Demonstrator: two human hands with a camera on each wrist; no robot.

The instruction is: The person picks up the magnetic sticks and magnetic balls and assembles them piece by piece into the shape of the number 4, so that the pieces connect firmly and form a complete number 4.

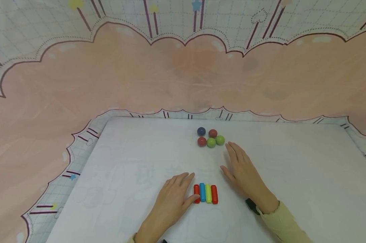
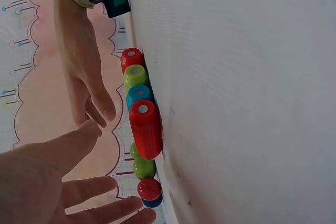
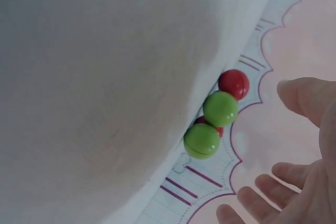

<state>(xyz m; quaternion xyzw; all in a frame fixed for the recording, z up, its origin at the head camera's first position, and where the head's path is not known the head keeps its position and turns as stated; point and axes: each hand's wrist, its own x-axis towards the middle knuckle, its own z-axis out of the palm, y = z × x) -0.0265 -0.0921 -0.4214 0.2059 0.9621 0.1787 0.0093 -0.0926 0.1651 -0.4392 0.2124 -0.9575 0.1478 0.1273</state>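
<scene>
Several short coloured bars lie side by side on the white table: a red bar point(image 1: 196, 189) at the left, then a blue bar point(image 1: 202, 192), a yellow-green bar point(image 1: 208, 193) and another red bar point(image 1: 214, 194). My left hand point(image 1: 172, 199) is beside them, its thumb overlapping the leftmost red bar in the head view, fingers extended. Farther back sits a cluster of small balls: a dark blue ball point(image 1: 201, 131), red balls point(image 1: 212, 133) and green balls point(image 1: 220, 140). My right hand point(image 1: 245, 172) has its fingers stretched out, fingertips close to the right green ball, holding nothing.
The white tabletop point(image 1: 116, 168) spreads around both hands. Beyond its far edge hangs a peach and white patterned cloth point(image 1: 171, 77). A black strap point(image 1: 252, 206) shows at the right wrist, by the pale sleeve point(image 1: 283, 222).
</scene>
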